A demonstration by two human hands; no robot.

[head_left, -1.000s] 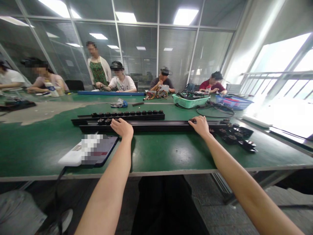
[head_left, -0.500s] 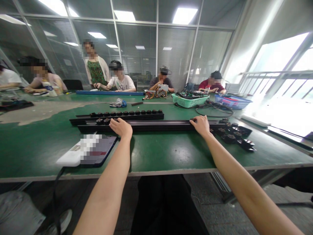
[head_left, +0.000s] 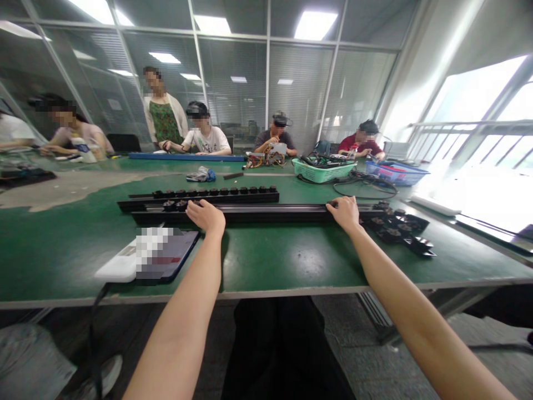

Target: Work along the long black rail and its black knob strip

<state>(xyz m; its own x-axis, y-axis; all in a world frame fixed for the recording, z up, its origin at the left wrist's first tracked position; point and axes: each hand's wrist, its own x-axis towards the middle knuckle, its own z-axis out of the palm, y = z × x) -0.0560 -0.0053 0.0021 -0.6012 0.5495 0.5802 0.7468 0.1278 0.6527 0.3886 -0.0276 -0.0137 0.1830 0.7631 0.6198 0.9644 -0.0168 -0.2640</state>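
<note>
Mid-frame, the left hand (head_left: 206, 216) and right hand (head_left: 345, 214) rest with fingers curled over a long black rail (head_left: 266, 214), grip unclear; shifting it looks to need both.

Left arm (head_left: 179, 328) and right arm (head_left: 416, 311) reach forward, left hand (head_left: 206, 216) at 11 o'clock, right hand (head_left: 345, 214) at 1 o'clock, both palm down

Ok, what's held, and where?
Left hand and right hand seem to grip the long black rail from above, left of centre and near its right end.
</note>
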